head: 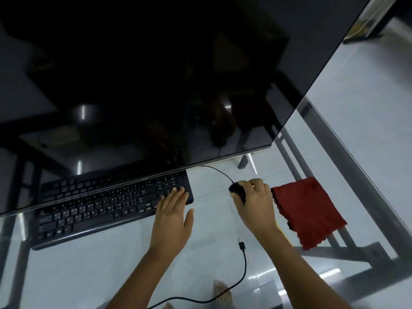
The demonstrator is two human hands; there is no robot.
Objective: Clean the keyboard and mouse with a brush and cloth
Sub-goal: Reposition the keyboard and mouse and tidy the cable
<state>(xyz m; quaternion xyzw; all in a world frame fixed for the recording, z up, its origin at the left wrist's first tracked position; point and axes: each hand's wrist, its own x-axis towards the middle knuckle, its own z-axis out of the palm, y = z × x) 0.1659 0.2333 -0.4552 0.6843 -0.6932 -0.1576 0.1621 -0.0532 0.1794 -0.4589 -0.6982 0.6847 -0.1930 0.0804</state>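
Laid left grip [172, 216] flat on keyboard [100, 206] right end | curled right grip [256, 201] round mouse [237, 190] on tabletop [111, 264] | found cloth [310, 212] idle just beside | saw no brush, possibly out of frame | judged cleaning barely begun.

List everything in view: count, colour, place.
black plastic keyboard: 1, black, on table, far edge under screen
small black corded mouse: 1, black, right of keyboard
crumpled red cloth: 1, red, right of mouse
large glossy screen: 1, black, over keyboard's far edge
loose black USB cable: 1, black, between the forearms
glass table with grey frame: 1, clear, beneath all
left hand: 1, flat on keyboard's right end
right hand: 1, gripping mouse
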